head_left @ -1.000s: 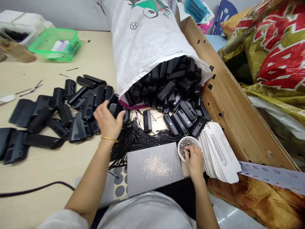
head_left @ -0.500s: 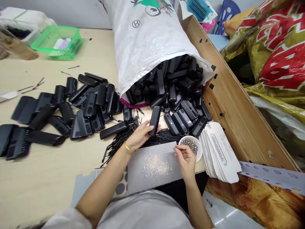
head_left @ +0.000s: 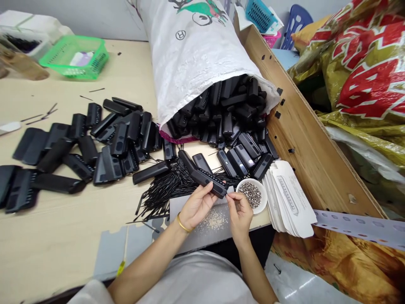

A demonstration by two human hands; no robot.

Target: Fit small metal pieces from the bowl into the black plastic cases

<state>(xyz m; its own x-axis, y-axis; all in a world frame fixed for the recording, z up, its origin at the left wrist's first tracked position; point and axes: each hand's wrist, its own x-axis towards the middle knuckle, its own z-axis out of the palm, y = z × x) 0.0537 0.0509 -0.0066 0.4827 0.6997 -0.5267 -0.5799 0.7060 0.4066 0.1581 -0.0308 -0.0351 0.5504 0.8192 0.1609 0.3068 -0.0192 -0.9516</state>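
My left hand (head_left: 198, 207) grips a long black folding plastic case (head_left: 209, 182) with a row of slots along its edge. It is held tilted above the grey plate (head_left: 186, 240), bent open, its far half pointing away from me. My right hand (head_left: 238, 211) is closed in a pinch at the near end of this case. Whatever sits between those fingertips is too small to make out. Just right of it stands a white bowl (head_left: 265, 198) of small shiny metal pieces (head_left: 251, 193). Pale crumbs (head_left: 215, 221) lie on the plate, partly hidden by my hands.
Thin black sticks (head_left: 158, 190) lie heaped behind the plate. Many black cases (head_left: 118, 139) cover the table to the left; more spill from a white sack (head_left: 202, 50). White printed cards (head_left: 287, 198) stand at right beside a wooden board (head_left: 303, 139). A green basket (head_left: 74, 57) sits far left.
My left hand has brought a case from the pile to above the plate, and the case is now bent open. My right hand has left the bowl and come to the case's end.
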